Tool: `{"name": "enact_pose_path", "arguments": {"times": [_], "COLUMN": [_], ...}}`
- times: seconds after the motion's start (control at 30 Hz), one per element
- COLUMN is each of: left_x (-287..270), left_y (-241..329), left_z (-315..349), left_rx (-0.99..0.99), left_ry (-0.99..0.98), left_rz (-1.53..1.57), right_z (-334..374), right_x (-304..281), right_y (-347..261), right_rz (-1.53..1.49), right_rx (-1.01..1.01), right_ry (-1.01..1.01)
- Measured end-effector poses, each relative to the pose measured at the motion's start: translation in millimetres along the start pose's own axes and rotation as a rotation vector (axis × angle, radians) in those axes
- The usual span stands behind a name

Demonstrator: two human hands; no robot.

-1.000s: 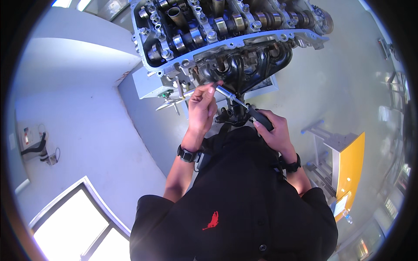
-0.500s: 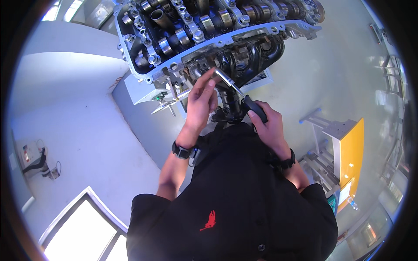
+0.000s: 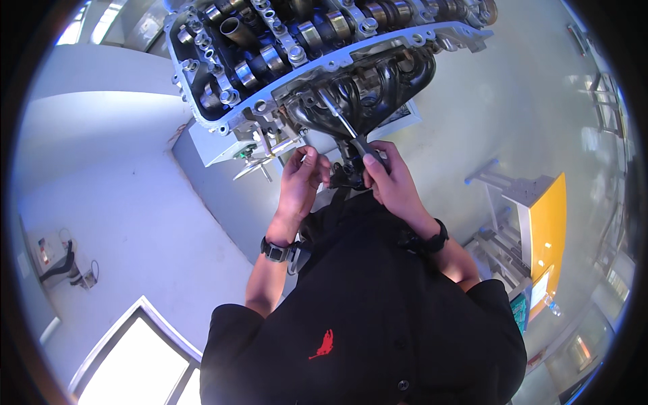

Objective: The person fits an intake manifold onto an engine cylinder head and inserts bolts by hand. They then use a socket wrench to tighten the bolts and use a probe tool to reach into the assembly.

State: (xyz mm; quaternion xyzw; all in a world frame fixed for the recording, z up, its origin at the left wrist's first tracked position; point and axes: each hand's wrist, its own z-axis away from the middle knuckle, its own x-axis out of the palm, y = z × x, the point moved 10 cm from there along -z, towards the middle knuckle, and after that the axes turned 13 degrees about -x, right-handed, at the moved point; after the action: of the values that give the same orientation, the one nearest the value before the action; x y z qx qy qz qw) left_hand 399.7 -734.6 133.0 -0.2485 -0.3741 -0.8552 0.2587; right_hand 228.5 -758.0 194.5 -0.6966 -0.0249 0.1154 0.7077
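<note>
The right hand's [image 3: 393,181] fingers wrap the tool's [image 3: 347,126] handle; its tip points far-left over the black manifold [image 3: 421,75]. The left hand's [image 3: 302,181] fingers curl half-open, holding nothing visible. Steadied by one hand only, the tip could skid and scrape the manifold.

A slim driver-type tool [image 3: 360,143], dark-handled with a shiny metal shaft, slants up-left near the frame's centre, gripped by the right hand [image 3: 391,179]. Its tip overlaps the glossy black curved manifold [image 3: 389,84]; contact is unclear. Above, the uncovered silvery engine head [image 3: 310,74] spans the top, camshafts exposed, tilted up-right.
</note>
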Motion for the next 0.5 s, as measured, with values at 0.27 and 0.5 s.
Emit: {"name": "enact_pose_path", "arguments": {"times": [0.27, 0.5], "left_x": [9, 32], "left_y": [5, -17], "left_z": [-1, -5], "left_rx": [0.056, -0.154], "left_ry": [0.113, -0.083], "left_rz": [0.011, 0.013], "right_z": [16, 25], "right_x": [45, 34], "right_y": [33, 41], "right_rz": [-0.83, -0.764], "right_rx": [0.531, 0.482], "right_ry": [-0.025, 0.03]}}
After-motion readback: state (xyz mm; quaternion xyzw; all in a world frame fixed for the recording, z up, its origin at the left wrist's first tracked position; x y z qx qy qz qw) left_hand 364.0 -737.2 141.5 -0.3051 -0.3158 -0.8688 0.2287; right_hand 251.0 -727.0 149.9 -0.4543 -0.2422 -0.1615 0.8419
